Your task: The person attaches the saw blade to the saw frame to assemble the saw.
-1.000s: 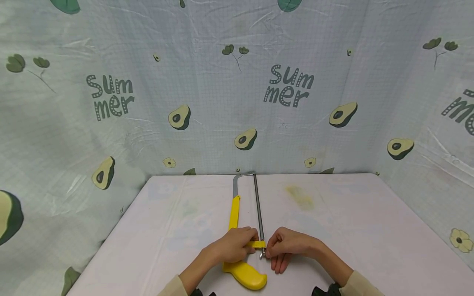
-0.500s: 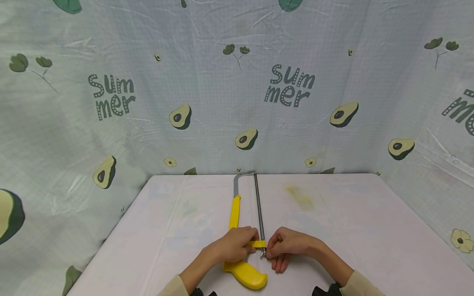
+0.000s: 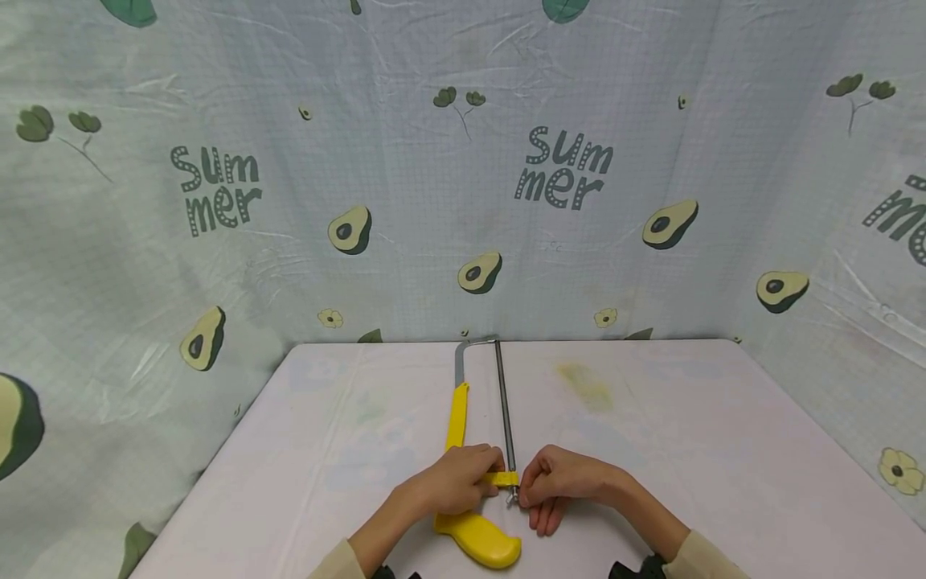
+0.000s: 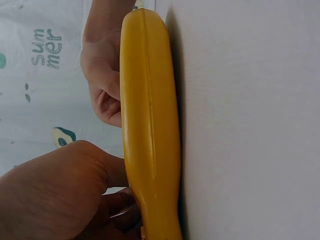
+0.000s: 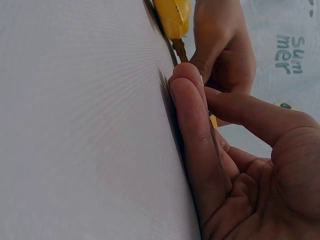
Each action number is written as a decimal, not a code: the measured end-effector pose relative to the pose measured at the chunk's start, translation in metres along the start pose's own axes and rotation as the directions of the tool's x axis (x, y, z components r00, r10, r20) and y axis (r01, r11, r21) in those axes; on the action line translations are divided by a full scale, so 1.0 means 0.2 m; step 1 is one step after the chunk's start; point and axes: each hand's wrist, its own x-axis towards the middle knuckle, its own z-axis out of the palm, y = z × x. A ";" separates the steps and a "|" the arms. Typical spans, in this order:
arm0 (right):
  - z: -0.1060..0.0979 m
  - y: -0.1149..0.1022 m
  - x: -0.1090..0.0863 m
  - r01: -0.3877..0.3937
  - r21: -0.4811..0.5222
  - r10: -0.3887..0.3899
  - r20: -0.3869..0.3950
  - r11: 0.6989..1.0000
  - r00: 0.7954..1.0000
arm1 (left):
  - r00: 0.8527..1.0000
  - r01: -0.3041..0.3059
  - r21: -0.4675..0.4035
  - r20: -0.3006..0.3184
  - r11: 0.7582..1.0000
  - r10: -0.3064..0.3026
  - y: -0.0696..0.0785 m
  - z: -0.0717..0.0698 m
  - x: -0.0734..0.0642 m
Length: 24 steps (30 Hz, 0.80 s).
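A yellow-handled hacksaw lies on the table, its grey frame end pointing away. My left hand grips the yellow frame just ahead of the handle, fingers near the short yellow crosspiece. The dark blade runs along the right side to that crosspiece. Below it sits a small metal wing nut, which the thumb and forefinger of my right hand pinch at its right edge. In the left wrist view the handle hides part of the right hand. Right-hand fingers cover the wing nut in the right wrist view.
The table has a pale cover with a yellowish stain. A white curtain printed with avocados and lettering hangs behind the table and along both sides. Dark straps and beige sleeves show at the wrists.
The wing nut's wings show at a slightly different angle beside the right fingertips. Both hands and the hacksaw stay in place.
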 end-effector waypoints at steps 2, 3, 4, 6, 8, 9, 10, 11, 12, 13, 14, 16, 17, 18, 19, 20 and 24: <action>0.00 0.00 0.00 0.000 -0.001 0.000 0.002 1.000 1.000 | 1.000 -0.003 -0.001 -0.002 1.000 0.003 0.00 0.00 0.00; 0.00 0.00 0.00 -0.001 -0.003 0.001 0.004 1.000 1.000 | 1.000 -0.005 -0.003 -0.003 1.000 0.005 0.00 0.00 0.00; 0.00 0.00 0.00 0.002 -0.006 -0.002 0.006 1.000 1.000 | 1.000 -0.006 -0.004 -0.004 1.000 0.006 0.00 0.00 -0.01; 0.00 0.00 0.00 0.008 -0.012 -0.008 0.006 1.000 1.000 | 1.000 -0.011 -0.001 -0.007 1.000 0.011 0.00 0.00 -0.01; 0.00 0.00 0.00 0.012 -0.015 -0.012 0.005 1.000 1.000 | 1.000 -0.017 0.003 -0.010 1.000 0.017 0.00 0.00 0.00; 0.00 0.00 0.00 0.012 -0.016 -0.012 0.005 1.000 1.000 | 1.000 -0.018 0.003 -0.010 1.000 0.018 0.00 0.01 0.00; 0.00 0.00 0.00 0.015 -0.017 -0.015 0.004 1.000 1.000 | 1.000 -0.017 0.004 -0.010 1.000 0.017 0.00 0.01 -0.01; 0.01 0.01 0.00 0.015 -0.015 -0.015 0.003 1.000 1.000 | 1.000 -0.016 0.005 -0.009 1.000 0.016 0.00 0.01 -0.01; 0.01 0.01 0.00 0.016 -0.014 -0.016 0.003 1.000 1.000 | 1.000 -0.014 0.006 -0.009 1.000 0.014 0.00 0.01 -0.01; 0.01 0.01 0.00 0.016 -0.012 -0.016 0.002 1.000 1.000 | 1.000 -0.013 0.008 -0.009 1.000 0.013 0.00 0.01 -0.01; 0.01 0.01 0.00 0.017 -0.012 -0.017 0.002 1.000 1.000 | 1.000 -0.011 0.009 -0.009 1.000 0.011 -0.01 0.02 -0.01; 0.01 0.01 0.00 0.017 -0.009 -0.017 0.001 1.000 1.000 | 1.000 -0.011 0.008 -0.011 1.000 0.011 -0.01 0.02 -0.01; 0.01 0.01 0.00 0.016 -0.007 -0.016 0.001 1.000 1.000 | 1.000 -0.012 0.008 -0.011 1.000 0.012 -0.01 0.02 -0.01; 0.01 0.01 0.00 0.017 -0.007 -0.017 0.001 1.000 1.000 | 1.000 -0.013 0.006 -0.012 1.000 0.013 -0.01 0.02 -0.01; 0.01 0.01 0.00 0.018 -0.007 -0.018 0.002 1.000 1.000 | 1.000 -0.013 0.005 -0.012 1.000 0.013 -0.01 0.02 -0.01; 0.01 0.01 0.00 0.019 -0.007 -0.019 0.004 1.000 1.000 | 1.000 -0.012 0.005 -0.011 1.000 0.012 -0.01 0.01 -0.01; 0.00 0.00 0.00 0.025 -0.004 -0.025 0.013 1.000 1.000 | 1.000 -0.004 0.011 -0.011 1.000 0.004 0.00 0.00 -0.01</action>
